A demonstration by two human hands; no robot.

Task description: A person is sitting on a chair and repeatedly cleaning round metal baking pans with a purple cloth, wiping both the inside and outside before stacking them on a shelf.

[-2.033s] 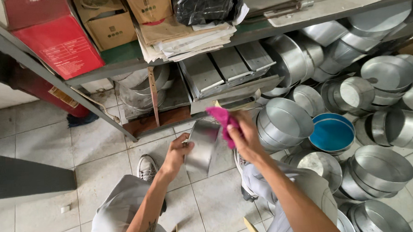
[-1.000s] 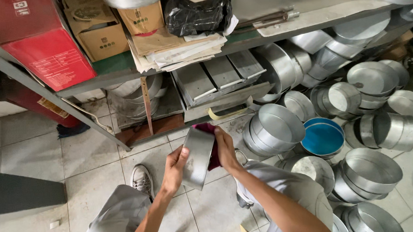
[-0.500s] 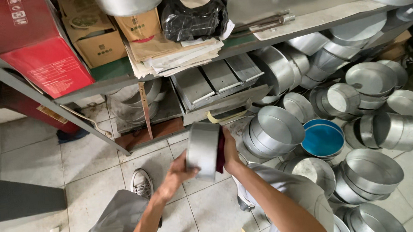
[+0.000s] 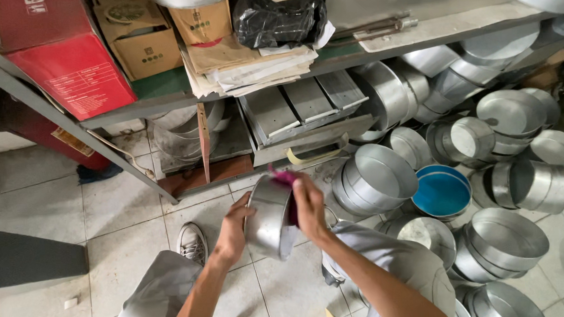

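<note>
At frame centre my left hand (image 4: 231,235) grips the pan (image 4: 269,218); my right hand (image 4: 310,205) presses a pink cloth (image 4: 288,193) inside it. Wiping looks underway, many pans (image 4: 488,160) right remain.

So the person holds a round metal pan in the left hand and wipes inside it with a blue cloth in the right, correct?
Not quite: in the head view the cloth is pink-magenta, not blue. The left hand does hold the round metal pan, and the right hand wipes inside it.

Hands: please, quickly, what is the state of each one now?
Left hand: closed on the round metal pan.
Right hand: presses a pink cloth into that pan.
</note>
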